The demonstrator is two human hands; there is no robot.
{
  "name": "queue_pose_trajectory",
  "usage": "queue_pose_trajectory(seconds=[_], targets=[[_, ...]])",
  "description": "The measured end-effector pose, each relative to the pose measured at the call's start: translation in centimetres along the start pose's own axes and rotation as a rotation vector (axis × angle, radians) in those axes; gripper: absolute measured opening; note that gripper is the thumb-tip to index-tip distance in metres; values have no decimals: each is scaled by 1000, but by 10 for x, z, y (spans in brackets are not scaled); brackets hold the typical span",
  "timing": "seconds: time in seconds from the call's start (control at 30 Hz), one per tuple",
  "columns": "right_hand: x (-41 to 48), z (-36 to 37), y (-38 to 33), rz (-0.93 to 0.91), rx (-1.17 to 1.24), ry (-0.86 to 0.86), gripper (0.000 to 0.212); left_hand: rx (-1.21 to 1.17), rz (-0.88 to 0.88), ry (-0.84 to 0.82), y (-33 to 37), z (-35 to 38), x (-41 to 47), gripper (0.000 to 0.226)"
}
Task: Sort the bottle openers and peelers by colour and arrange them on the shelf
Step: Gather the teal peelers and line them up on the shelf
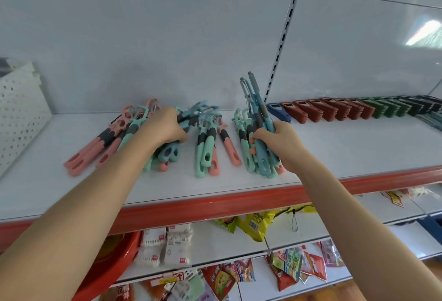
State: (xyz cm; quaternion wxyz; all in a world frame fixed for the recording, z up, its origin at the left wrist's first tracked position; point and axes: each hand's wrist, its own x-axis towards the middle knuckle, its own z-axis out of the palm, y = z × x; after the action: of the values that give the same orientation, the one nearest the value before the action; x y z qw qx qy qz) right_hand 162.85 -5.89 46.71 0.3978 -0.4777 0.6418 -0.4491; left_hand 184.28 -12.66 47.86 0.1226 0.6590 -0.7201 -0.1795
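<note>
**Sorting in progress, head view.** A white metal shelf with a red front lip (346,147) is carrying the goods. Near its middle, the right hand (281,139) is clenching a bundle of blue plastic peelers with grey grips (259,119). The bundle is standing tilted, with the blades pointing up toward the back panel and the handle ends down near the front edge.

The left hand (165,126) is lying knuckles-up on a mixed heap of pink, mint-green and blue peelers (167,154) toward the shelf's left part. Its fingertips are hidden among the handles, so it cannot be told whether it is gripping one.

Loose pink peelers (91,152) are lying on the heap's left side, handles toward the front edge. A small cluster of mint-green and pink peelers (208,152) is lying between the two hands.

Toward the back edge on the right, flat bottle openers are standing in one row. The row is running from a blue opener (278,110) through red-brown openers (330,109) and dark green openers (387,107) to near-black openers (421,105) at the right end.

A white perforated panel (19,114) is leaning at the left end, and bright snack packets (251,226) are lying on the shelves below.
</note>
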Motion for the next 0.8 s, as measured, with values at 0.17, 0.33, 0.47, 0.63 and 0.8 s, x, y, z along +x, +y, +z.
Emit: queue_pose_trajectory(seconds=[0.17, 0.33, 0.47, 0.63, 0.8], targets=[[0, 8, -1, -16, 18, 31, 7, -197, -11, 204, -20, -16, 1, 25], [0, 22, -9, -39, 200, 8, 7, -920, 7, 184, -9, -11, -12, 15], [-4, 30, -19, 10, 473, -42, 8, -1057, 139, 81, 18, 10, -27, 27], [-6, 15, -13, -43, 512, -12, 8, -1075, 288, 80, 58, 38, -40, 32], [-4, -34, 5, -151, 535, 25, 24, -1069, 387, 156, 120, 70, -48, 33]])
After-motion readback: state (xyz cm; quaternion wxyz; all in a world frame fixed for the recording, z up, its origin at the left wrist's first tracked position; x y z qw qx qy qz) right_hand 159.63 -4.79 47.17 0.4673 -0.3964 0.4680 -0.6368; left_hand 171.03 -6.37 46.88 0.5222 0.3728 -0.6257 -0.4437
